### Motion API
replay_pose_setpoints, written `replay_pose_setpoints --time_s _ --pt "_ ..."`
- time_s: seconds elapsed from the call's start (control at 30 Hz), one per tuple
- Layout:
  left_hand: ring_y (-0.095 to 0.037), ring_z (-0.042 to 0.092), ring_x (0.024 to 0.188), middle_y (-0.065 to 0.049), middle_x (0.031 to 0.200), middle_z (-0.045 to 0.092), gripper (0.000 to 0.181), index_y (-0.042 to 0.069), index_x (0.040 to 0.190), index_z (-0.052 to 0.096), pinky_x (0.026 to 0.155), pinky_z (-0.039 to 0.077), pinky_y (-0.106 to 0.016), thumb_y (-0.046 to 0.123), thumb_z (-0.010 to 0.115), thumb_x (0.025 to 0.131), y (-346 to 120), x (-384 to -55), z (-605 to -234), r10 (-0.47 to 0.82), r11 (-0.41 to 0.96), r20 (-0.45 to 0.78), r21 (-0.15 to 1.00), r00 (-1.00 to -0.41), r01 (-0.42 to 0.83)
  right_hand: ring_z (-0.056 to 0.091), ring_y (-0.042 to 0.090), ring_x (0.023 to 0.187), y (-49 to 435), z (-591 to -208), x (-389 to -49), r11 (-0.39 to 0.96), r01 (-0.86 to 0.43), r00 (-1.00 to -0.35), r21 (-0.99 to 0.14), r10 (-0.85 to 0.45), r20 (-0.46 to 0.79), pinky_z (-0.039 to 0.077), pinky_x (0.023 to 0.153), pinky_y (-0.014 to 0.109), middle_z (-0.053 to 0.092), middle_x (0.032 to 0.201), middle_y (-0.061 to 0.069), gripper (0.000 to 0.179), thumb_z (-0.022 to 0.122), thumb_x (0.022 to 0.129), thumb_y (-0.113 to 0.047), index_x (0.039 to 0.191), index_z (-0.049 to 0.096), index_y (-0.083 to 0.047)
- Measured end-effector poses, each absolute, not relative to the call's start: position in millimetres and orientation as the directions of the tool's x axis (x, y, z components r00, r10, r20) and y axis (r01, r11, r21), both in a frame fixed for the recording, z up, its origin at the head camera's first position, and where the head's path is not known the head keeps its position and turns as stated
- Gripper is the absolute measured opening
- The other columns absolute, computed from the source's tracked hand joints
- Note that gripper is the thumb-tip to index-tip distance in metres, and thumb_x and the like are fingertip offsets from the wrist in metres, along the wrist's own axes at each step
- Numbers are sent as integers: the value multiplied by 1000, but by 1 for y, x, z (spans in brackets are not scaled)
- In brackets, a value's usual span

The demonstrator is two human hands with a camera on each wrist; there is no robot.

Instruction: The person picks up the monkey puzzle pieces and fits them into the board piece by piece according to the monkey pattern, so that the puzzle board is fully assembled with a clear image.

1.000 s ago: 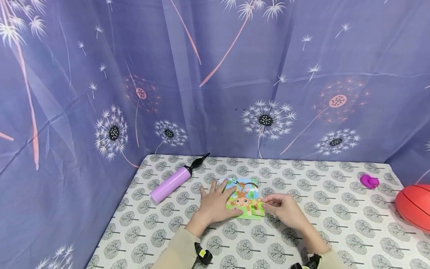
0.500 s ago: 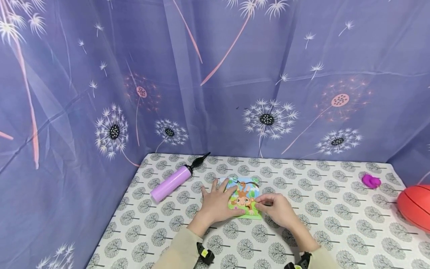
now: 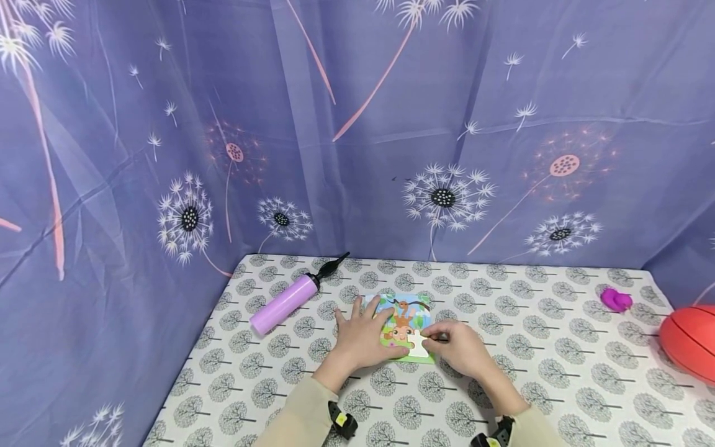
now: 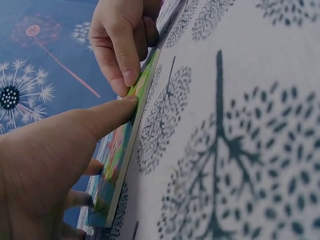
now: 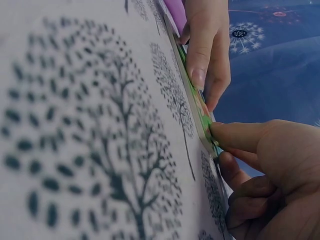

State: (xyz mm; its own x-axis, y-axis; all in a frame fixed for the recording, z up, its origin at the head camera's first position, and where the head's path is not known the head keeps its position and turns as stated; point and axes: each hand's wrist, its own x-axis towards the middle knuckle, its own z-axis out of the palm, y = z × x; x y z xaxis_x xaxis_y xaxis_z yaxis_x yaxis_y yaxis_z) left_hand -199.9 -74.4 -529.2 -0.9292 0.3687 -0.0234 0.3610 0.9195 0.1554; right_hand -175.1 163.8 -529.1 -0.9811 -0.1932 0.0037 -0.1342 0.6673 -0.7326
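A small picture puzzle (image 3: 403, 321) with a monkey on it lies flat on the tablecloth. My left hand (image 3: 362, 338) rests on its left part with spread fingers; the thumb reaches along the lower edge. At the lower right, a jigsaw-shaped puzzle piece (image 3: 418, 345) shows as plain white; whether this is glare or a bare face, I cannot tell. Thumb and index finger of my right hand (image 3: 457, 349) pinch its right edge. In the right wrist view, that hand (image 5: 275, 160) is at the puzzle's green edge (image 5: 204, 121), its other fingers curled.
A purple hand pump (image 3: 287, 303) with a black nozzle lies to the left. Towards the right are a small magenta toy (image 3: 616, 300) and a red ball (image 3: 689, 341). Behind the table hangs a blue curtain (image 3: 368, 186) with dandelion prints.
My right hand has shifted slightly left, further over the puzzle's lower right corner. The piece there, which showed a coloured picture before, now looks white. My left hand stays on the puzzle.
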Motion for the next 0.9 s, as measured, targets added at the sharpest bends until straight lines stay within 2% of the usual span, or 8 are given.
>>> replay_pose_setpoints --time_s 0.4,0.67,0.77,0.9 --pt "-51 24 151 -6 168 31 96 34 154 50 104 19 -88 93 52 78 -66 -200 -532 316 937 -6 156 -949 311 63 8 83 162 -528 -179 661 -112 -982 -742 -188 -19 55 83 40 69 89 -10 14 85 87 -21 100 80 -21" --pt "-53 23 150 -10 166 33 95 32 154 51 105 21 -87 90 53 80 -54 -200 -532 258 952 -20 174 -966 251 61 10 80 159 -529 -180 637 -89 -985 -765 -171 -28 53 81 35 66 83 -8 12 86 85 -19 93 77 -19" --pt "-53 25 149 -11 165 35 97 31 155 50 105 22 -87 91 53 79 -48 -200 -532 233 958 -16 175 -972 226 59 11 77 158 -529 -181 635 -72 -987 -770 -155 -35 51 77 33 65 81 -7 12 86 85 -18 90 75 -18" --pt "-53 35 144 -13 160 42 98 30 154 50 103 29 -85 92 53 78 -41 -201 -527 203 967 -5 158 -979 200 58 12 73 157 -529 -181 644 -52 -991 -764 -130 -43 49 71 31 64 78 -6 11 84 87 -15 87 73 -17"
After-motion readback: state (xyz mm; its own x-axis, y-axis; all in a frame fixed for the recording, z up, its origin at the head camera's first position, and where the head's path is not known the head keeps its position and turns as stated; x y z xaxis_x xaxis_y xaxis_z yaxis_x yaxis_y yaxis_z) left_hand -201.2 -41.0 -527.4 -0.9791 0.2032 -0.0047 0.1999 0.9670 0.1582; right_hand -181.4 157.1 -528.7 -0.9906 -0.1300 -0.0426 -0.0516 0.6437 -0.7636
